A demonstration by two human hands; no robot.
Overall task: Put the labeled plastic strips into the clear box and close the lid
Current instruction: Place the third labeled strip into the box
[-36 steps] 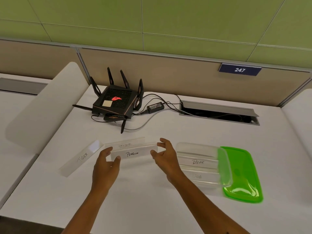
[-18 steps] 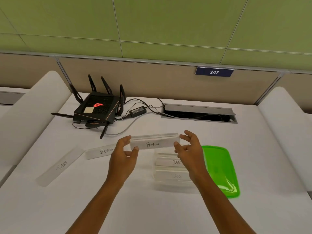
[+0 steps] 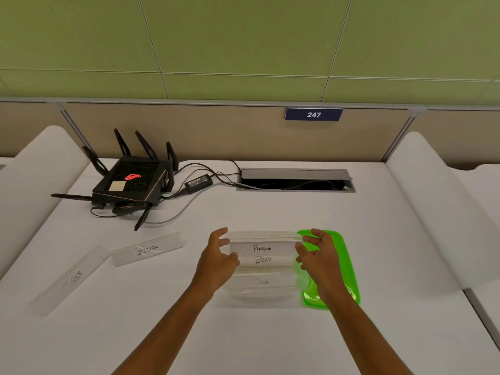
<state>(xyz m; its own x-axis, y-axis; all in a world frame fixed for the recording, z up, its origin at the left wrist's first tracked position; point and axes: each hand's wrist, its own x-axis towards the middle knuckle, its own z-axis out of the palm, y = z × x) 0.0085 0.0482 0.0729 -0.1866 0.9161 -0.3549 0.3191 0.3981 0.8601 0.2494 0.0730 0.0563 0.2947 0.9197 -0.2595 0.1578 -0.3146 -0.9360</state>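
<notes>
The clear box [image 3: 262, 296] stands on the white desk in front of me, holding strips marked BEAR [image 3: 263, 259] and DOG [image 3: 261, 282]. I hold the PENGUIN strip [image 3: 262, 247] over the box's far part, my left hand [image 3: 217, 259] on its left end and my right hand [image 3: 320, 255] on its right end. The green lid [image 3: 347, 269] lies flat just right of the box, partly under my right hand. Two more strips lie on the desk to the left: ZEBRA [image 3: 148, 250] and TIGER [image 3: 71, 280].
A black router [image 3: 130, 182] with antennas, a power adapter [image 3: 198, 182] and cables sit at the back left. An open cable hatch [image 3: 296, 181] is set in the desk behind the box. White rounded dividers flank the desk on both sides.
Both hands carried the PENGUIN strip rightwards from beside the ZEBRA strip to over the clear box and lowered it. The camera swung right with them.
</notes>
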